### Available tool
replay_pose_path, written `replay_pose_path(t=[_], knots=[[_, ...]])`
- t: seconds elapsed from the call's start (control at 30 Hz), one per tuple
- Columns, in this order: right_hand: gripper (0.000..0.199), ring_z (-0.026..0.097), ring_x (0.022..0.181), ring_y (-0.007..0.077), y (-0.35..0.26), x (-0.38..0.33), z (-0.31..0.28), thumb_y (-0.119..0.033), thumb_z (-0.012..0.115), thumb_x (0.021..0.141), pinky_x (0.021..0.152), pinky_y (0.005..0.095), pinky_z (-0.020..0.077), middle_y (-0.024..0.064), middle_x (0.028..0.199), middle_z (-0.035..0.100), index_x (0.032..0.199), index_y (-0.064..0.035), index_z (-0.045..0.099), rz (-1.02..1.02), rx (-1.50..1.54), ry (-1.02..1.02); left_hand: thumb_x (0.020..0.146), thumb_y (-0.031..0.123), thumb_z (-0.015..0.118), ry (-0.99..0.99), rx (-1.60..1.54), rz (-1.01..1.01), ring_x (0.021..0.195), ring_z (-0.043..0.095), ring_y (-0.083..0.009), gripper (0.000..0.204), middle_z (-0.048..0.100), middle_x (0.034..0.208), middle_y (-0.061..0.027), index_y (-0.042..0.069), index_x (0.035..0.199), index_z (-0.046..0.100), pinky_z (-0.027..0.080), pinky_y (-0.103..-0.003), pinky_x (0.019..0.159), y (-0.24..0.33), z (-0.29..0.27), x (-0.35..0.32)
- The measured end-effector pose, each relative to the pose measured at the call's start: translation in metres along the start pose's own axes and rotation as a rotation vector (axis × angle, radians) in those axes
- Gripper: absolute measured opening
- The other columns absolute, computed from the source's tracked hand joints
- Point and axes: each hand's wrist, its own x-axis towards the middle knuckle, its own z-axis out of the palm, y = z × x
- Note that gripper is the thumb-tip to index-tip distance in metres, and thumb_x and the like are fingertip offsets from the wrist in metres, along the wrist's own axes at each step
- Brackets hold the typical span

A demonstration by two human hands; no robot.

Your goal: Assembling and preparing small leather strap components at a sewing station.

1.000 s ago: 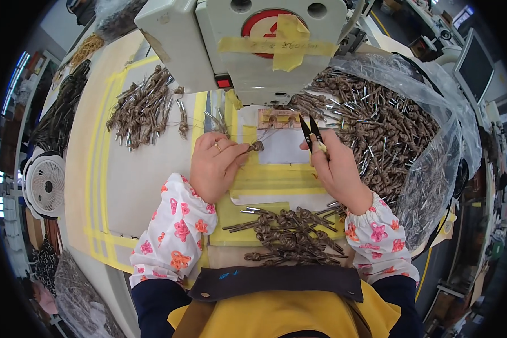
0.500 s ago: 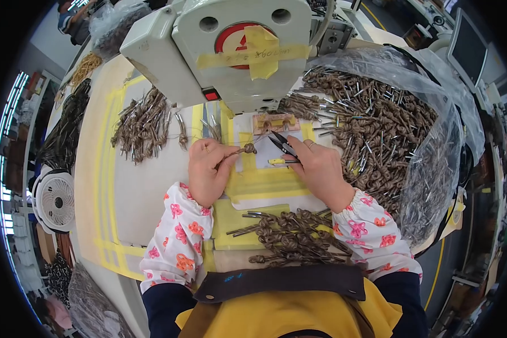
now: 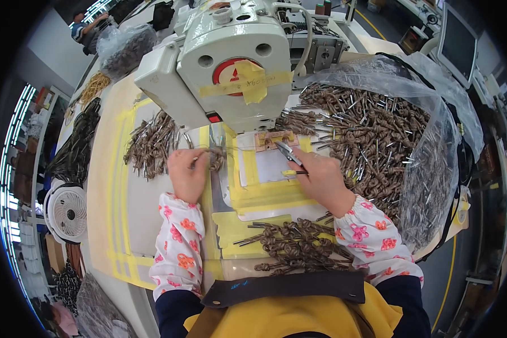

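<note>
My left hand (image 3: 187, 173) is closed, thumb and finger pinched at one end of a brown knotted cord (image 3: 216, 160), which is blurred by motion. The cord's knot lies just right of the fingertips. In my right hand (image 3: 324, 179) is a pair of thread snips (image 3: 288, 151), its blades pointing up and left. The blade tips are close to a small tan plate (image 3: 263, 141) below the sewing machine head (image 3: 236, 73). A fine thread runs between the plate and the cord. Part of the snips is hidden by my fingers.
A big heap of knotted cords (image 3: 377, 129) with metal tips spreads at right, beside a clear plastic bag (image 3: 434, 191). One bundle (image 3: 152, 146) lies at left, another pile (image 3: 301, 245) in front of me. A white fan (image 3: 66, 213) stands far left; a person (image 3: 87, 31) is behind.
My left hand has moved left with the knotted cord, away from the snips. The right hand stays near the plate with the snips. The whole view has shifted slightly.
</note>
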Motion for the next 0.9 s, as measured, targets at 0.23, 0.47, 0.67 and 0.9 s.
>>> replay_pose_path(t=[0.23, 0.47, 0.67, 0.9], knots=[[0.027, 0.059, 0.074, 0.0257, 0.028, 0.004, -0.036, -0.014, 0.066, 0.073, 0.060, 0.0374, 0.0478, 0.0090, 0.077, 0.060, 0.097, -0.0039, 0.062, 0.187, -0.328, 0.047, 0.079, 0.023, 0.064, 0.039, 0.347, 0.048, 0.109, 0.047, -0.0323, 0.035, 0.056, 0.112, -0.0112, 0.012, 0.111, 0.060, 0.031, -0.048, 0.095, -0.008, 0.008, 0.010], [0.024, 0.057, 0.082, 0.0246, 0.037, 0.009, -0.027, -0.012, 0.066, 0.069, 0.065, 0.0361, 0.0484, 0.0076, 0.089, 0.057, 0.093, -0.0057, 0.062, 0.173, -0.345, 0.125, 0.081, 0.015, 0.060, 0.121, 0.476, 0.226, 0.107, 0.050, -0.0311, 0.025, 0.058, 0.111, -0.0128, 0.008, 0.104, 0.062, 0.035, -0.044, 0.094, -0.024, -0.001, 0.023], [0.021, 0.059, 0.080, 0.0249, 0.039, 0.003, -0.020, -0.012, 0.064, 0.069, 0.066, 0.0357, 0.0490, 0.0068, 0.087, 0.059, 0.090, -0.0066, 0.064, 0.174, -0.313, 0.096, 0.073, 0.011, 0.070, -0.814, -0.451, 0.190, 0.093, 0.054, -0.0267, 0.027, 0.060, 0.101, -0.0096, 0.005, 0.098, 0.062, 0.043, -0.034, 0.081, 0.073, -0.018, 0.000], [0.013, 0.059, 0.075, 0.0247, 0.037, 0.003, -0.020, -0.014, 0.063, 0.073, 0.063, 0.0354, 0.0487, 0.0056, 0.083, 0.060, 0.084, -0.0072, 0.065, 0.164, -0.273, 0.137, 0.073, 0.013, 0.070, -1.014, -0.382, 0.266, 0.086, 0.054, -0.0276, 0.021, 0.056, 0.089, -0.0095, 0.005, 0.088, 0.059, 0.044, -0.033, 0.072, 0.096, -0.009, -0.018]])
